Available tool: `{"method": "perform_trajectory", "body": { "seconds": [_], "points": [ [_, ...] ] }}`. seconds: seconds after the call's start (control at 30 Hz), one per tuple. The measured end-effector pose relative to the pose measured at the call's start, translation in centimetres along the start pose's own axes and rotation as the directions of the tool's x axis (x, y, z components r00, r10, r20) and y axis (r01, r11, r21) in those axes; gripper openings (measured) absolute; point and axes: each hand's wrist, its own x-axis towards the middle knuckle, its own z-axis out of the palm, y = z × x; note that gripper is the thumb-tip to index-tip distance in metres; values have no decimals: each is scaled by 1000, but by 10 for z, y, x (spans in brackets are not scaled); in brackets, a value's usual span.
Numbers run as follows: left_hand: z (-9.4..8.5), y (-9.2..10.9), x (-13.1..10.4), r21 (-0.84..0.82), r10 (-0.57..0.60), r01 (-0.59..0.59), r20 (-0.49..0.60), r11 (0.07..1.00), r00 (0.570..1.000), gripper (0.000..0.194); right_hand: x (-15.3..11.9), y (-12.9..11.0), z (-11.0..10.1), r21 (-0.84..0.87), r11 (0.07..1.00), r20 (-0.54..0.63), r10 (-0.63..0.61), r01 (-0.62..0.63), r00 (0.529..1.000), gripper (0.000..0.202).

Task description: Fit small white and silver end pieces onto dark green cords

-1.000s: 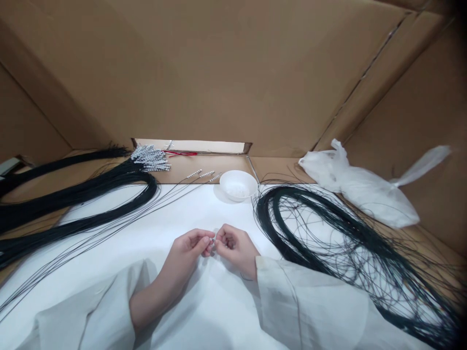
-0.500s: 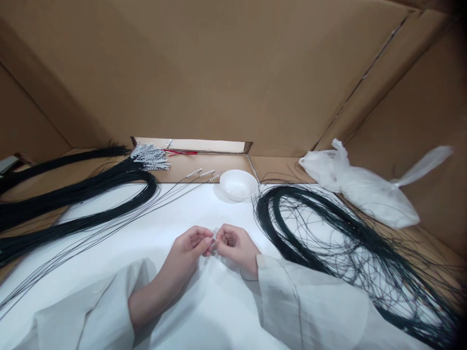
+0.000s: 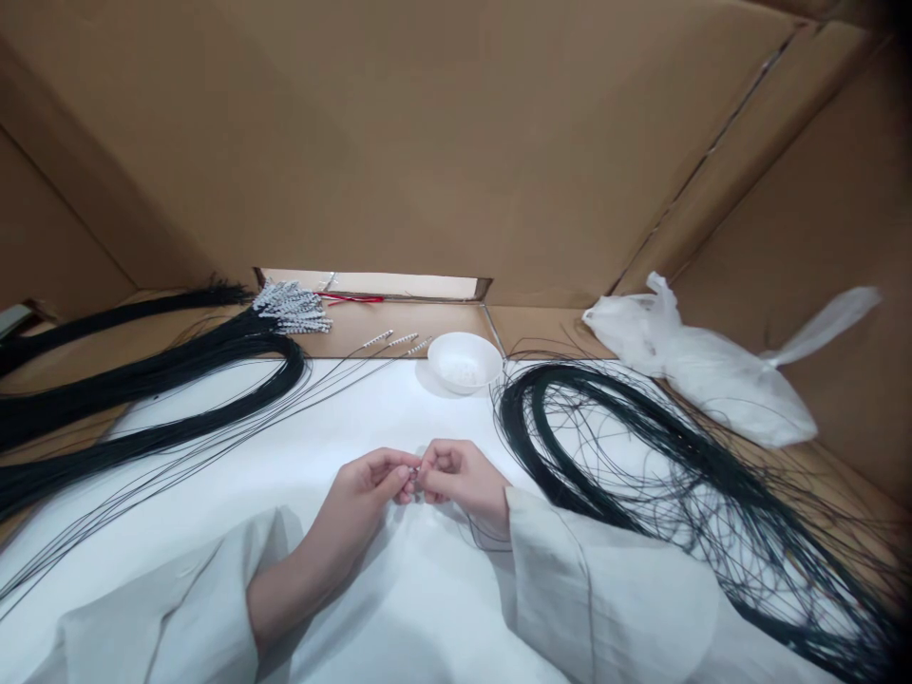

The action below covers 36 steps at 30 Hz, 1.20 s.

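My left hand and my right hand meet over the middle of the white surface, fingertips touching. Both are closed in a pinch. Between the fingertips is something tiny, too small to make out clearly. A thin dark cord curves out beneath my right hand toward the sleeve, and its other end is hidden by the fingers. Beyond the hands stands a white bowl with small pale bits in it. Left of the bowl lie a few cords with white, dark-striped ends.
A black cord bundle with many striped ends lies at the left, beside another looped bundle. On the right spreads a large tangled coil of dark cords. Behind it sits a knotted white plastic bag. Cardboard walls surround the surface.
My fingertips have drawn slightly closer together around the tiny thing. My right hand's fingers have shifted a little, and more of the cord shows beneath it.
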Motion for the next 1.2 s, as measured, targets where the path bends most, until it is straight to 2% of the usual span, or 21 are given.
{"method": "perform_trajectory", "body": {
  "seconds": [0.4,1.2],
  "points": [
    [0,-4,0,-3,-7,7,-13,1000,1000,15,1,-9,-3,1,995,22,99,-99,995,3],
    [2,-1,0,4,2,-1,-17,1000,1000,14,2,-8,-5,24,995,51,100,-101,994,4]
  ]
}}
